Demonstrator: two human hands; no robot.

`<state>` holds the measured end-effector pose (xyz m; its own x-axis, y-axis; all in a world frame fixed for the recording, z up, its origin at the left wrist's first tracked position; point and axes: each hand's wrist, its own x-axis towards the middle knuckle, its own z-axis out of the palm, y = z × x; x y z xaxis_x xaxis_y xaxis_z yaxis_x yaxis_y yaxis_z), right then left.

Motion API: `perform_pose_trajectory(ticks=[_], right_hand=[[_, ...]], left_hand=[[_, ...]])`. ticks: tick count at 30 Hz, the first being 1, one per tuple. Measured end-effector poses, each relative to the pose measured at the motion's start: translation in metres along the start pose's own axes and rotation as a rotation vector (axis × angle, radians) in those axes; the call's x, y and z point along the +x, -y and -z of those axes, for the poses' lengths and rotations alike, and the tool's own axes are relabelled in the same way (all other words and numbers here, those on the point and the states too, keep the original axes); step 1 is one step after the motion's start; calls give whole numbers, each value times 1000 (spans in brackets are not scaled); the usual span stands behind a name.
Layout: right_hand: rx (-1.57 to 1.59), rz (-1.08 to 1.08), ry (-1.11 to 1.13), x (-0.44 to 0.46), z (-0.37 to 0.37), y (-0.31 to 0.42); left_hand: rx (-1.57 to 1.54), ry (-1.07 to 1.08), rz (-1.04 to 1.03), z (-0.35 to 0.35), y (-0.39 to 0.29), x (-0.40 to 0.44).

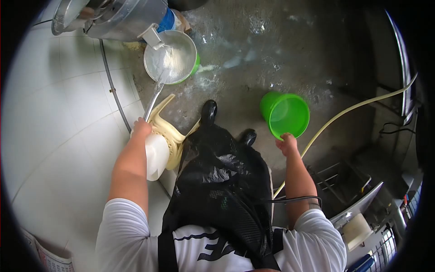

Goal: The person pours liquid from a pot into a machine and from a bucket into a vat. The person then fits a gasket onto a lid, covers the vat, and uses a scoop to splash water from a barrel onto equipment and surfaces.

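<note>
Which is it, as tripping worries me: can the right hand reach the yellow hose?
Probably yes, once freed: the right hand holds a green bucket, but nothing visible blocks the nearby yellow hose.

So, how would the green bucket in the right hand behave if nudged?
The green bucket is probably light for its size: it looks like thin plastic, and its inside shows no obvious load. Its round shape suggests it could roll if laid sideways. The smooth-looking wall may be slippery when wet.

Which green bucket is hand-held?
The bucket at right, rim in the right hand. The other bucket, by the spout, is in neither hand.
</note>
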<state>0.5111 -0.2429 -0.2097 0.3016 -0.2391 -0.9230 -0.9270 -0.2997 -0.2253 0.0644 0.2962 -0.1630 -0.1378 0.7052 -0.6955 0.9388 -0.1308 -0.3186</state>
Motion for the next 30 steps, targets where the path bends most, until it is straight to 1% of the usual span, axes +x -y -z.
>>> perform_pose_trajectory(ticks=[1,3,4,5,7,8,9,10,11,12,13,16,17,18,20,22,23,24,25,26,27,29,30], right_hand=[[-196,92,116,-27,-2,7],[-500,164,128,-78,-7,22],[-648,204,137,-101,-6,29],[-656,226,125,-122,0,38],[-1015,348,173,-157,17,59],[-1031,393,160,-173,27,68],[-1048,394,109,-181,42,75],[-1059,389,60,-189,55,82],[-1050,406,61,-204,63,89],[-958,396,22,-218,72,95],[-862,381,-15,-231,82,98],[-834,426,-15,-243,112,105],[-805,340,-30,-271,107,116],[-771,349,-24,-269,107,119],[-686,236,-32,-256,123,116],[-1049,784,149,-133,175,77],[-1013,648,143,-125,168,84],[-965,580,139,-113,165,91],[-916,514,131,-100,162,98],[-1028,672,85,-70,158,112],[-965,618,33,-75,149,132],[-728,467,-84,-106,132,187],[-604,432,-104,-125,128,214]], left_hand=[[-23,2,-12,5,3,4],[65,95,-70,16,14,9],[45,95,-84,25,17,8],[41,124,-133,42,16,-4],[8,142,-181,65,29,-24],[-51,146,-244,73,40,-28],[-108,146,-308,83,47,-33],[-124,129,-313,94,52,-42],[-197,100,-353,105,54,-53],[-267,72,-394,118,54,-63],[-270,91,-403,133,50,-75],[-184,93,-468,165,39,-101],[-171,113,-495,172,33,-104],[-150,137,-522,177,26,-108],[-155,181,-561,193,-6,-123],[-203,346,-488,237,-60,-163],[-210,282,-514,227,-80,-148],[-213,220,-545,218,-105,-132],[-147,246,-612,238,-134,-141],[-84,269,-680,259,-163,-151],[-32,276,-732,275,-188,-156],[25,309,-839,313,-245,-154],[22,345,-880,331,-276,-152]])
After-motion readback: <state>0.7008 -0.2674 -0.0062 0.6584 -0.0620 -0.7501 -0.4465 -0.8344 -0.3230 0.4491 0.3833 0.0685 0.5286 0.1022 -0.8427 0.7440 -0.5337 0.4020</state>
